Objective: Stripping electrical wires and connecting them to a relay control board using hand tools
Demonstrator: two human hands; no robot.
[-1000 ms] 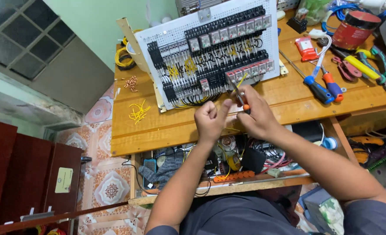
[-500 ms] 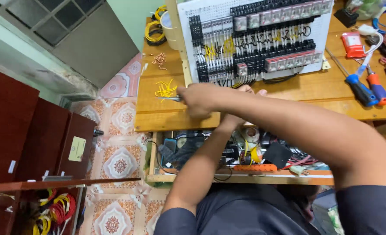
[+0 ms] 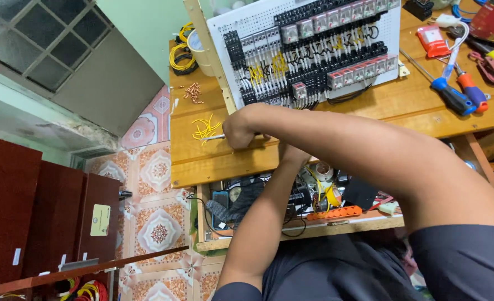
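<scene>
A thin metal tool (image 3: 216, 137) is held in the closed grip of the right hand (image 3: 241, 129), its tip touching the yellow wires (image 3: 205, 129) at nine o'clock on the table (image 3: 213, 164). The left hand (image 3: 292, 153) is mostly hidden under the right forearm; its grip cannot be told. A relay panel (image 3: 314, 50) stands at one o'clock.

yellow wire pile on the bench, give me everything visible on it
The yellow wires are a small loose heap of short, thin, bent cut lengths, crossing and fanned out. They lie flat on the wooden bench, left of the white panel, below the copper bits. A slim tool tip in the right hand reaches them.
</scene>
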